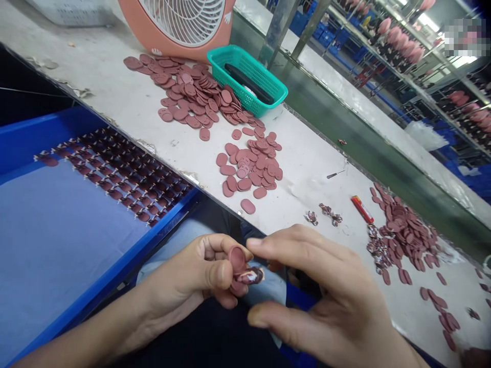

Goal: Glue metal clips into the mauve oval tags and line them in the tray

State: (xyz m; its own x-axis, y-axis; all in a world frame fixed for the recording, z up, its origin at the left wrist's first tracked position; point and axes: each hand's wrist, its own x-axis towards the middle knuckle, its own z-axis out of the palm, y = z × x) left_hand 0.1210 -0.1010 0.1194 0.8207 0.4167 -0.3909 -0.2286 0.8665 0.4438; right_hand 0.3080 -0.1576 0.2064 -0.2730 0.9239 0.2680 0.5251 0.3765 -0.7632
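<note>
My left hand (207,271) pinches a small reddish-brown oval piece (237,258) between thumb and fingers. A small dark, shiny part with pale edges (252,276) sticks out from it toward the right; how the two are joined I cannot make out. Just to the right, my right hand (318,286) is spread, thumb and forefinger apart on either side of the dark part, with nothing visible in its grasp. Both hands are over my lap, in front of the table edge. Loose oval discs of the same colour (253,166) lie on the table beyond them.
On the left, a blue tray (76,306) holds rows of similar assembled pieces (126,174). The white table (303,153) bears an orange fan (176,25), a green basket (249,105), a thin tool (336,174), a red packet (362,209) and another disc heap (410,230).
</note>
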